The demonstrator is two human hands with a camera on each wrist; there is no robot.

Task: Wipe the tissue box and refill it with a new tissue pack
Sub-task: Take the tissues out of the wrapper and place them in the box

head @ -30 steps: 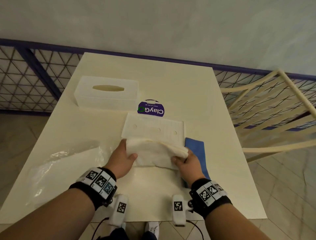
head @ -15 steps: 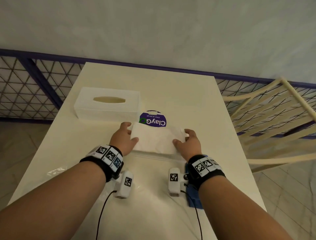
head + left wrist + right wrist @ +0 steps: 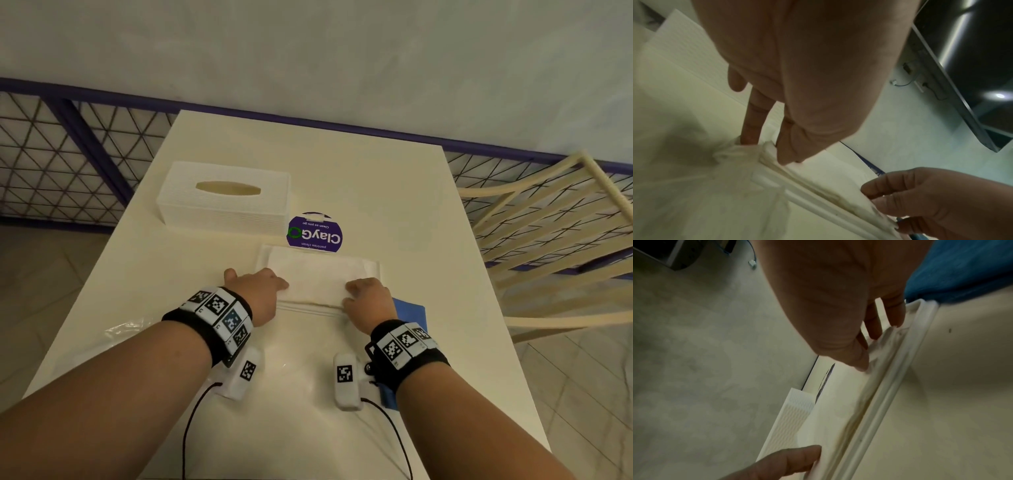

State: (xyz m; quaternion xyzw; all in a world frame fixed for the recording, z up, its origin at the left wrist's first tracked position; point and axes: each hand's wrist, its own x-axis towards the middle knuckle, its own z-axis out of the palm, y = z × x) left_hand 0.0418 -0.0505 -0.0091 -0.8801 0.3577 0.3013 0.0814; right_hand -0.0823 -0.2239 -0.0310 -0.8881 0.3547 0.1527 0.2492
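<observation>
Two hands on the tissue stack, mid-tabletop.
Left hand (image 3: 257,291) pinches one end of the tissue stack (image 3: 318,279), right hand (image 3: 368,296) the other; the stack hides the tray (image 3: 308,308) beneath except its rim. Tissue box (image 3: 224,198) stands toward the far-left corner; a blue cloth (image 3: 409,310) is half covered by the right wrist.

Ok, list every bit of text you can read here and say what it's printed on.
"ClayGO": upside down on the round purple sticker on the table.
"Clean as you go": small line on the same sticker.
"pantries clean": a smaller line there, blurred, so uncertain.
Wristband markers: black-and-white patterns, no readable words.
</observation>
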